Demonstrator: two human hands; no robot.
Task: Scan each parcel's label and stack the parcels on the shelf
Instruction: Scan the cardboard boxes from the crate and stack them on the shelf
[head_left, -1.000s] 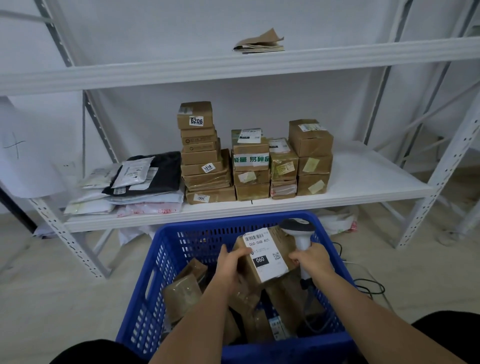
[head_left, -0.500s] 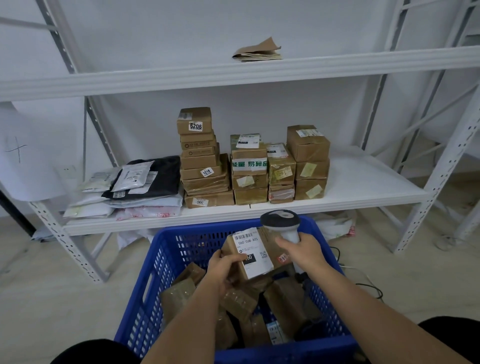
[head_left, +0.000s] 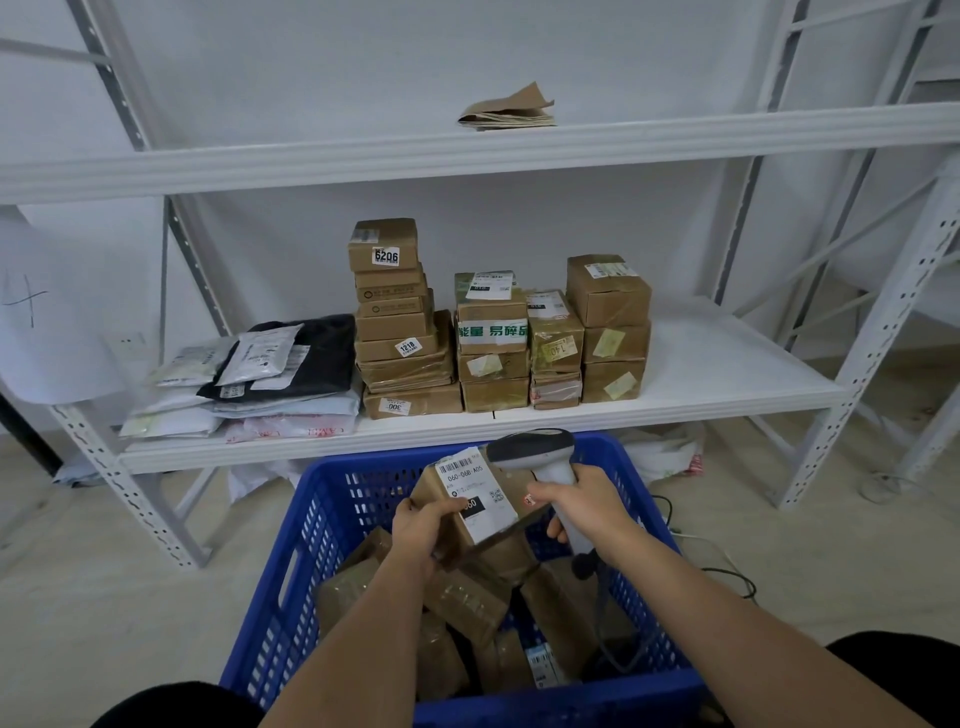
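Observation:
My left hand (head_left: 423, 525) grips a small brown cardboard parcel (head_left: 475, 501) over the blue crate (head_left: 291, 561); its white label reading 060-068-A05 faces up. My right hand (head_left: 587, 501) holds a grey-and-black handheld scanner (head_left: 535, 452) by its handle, the head sitting just right of and above the label, touching the parcel's far edge. Several more brown parcels (head_left: 467, 603) lie loose inside the crate. On the white shelf (head_left: 727, 364) behind stand stacks of brown boxes (head_left: 493, 338).
A pile of soft mailer bags (head_left: 260, 379) lies on the shelf's left part. Folded brown paper (head_left: 511, 111) rests on the upper shelf. The scanner's cable (head_left: 727, 566) trails on the floor right of the crate. Shelf uprights stand at both sides.
Both hands have lifted the parcel and the scanner higher above the crate, and the scanner head now sits beside the label's upper right corner.

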